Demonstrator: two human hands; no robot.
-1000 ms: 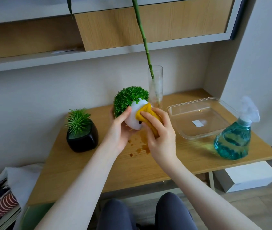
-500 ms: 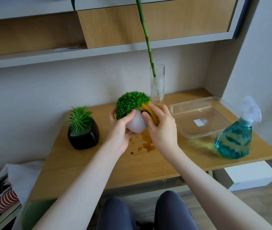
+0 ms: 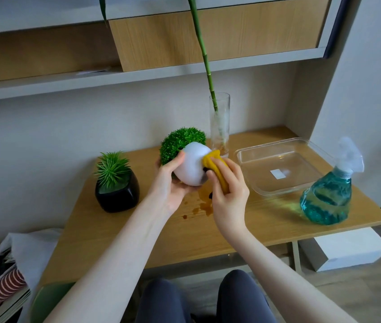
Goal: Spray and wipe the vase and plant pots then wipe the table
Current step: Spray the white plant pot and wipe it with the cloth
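My left hand [image 3: 169, 183] grips a round white plant pot [image 3: 190, 166] with a green bushy plant, lifted above the wooden table [image 3: 243, 229] and tilted so its underside faces me. My right hand [image 3: 228, 192] holds a yellow cloth [image 3: 215, 167] against the pot's right side. A black pot [image 3: 117, 194] with a spiky plant stands on the left. The tall glass vase [image 3: 219, 127] with a green stalk stands behind the white pot. A blue spray bottle [image 3: 329, 197] sits at the right edge.
Brown liquid spots [image 3: 198, 207] lie on the table under my hands. A clear plastic tray [image 3: 275, 190] sits right of the vase. Shelves hang above. A white box [image 3: 348, 250] is on the floor at the right; magazines lie at the lower left.
The white pot has been tipped further, its underside now turned toward me. The cloth has slid from the pot's top rim down to its right side.
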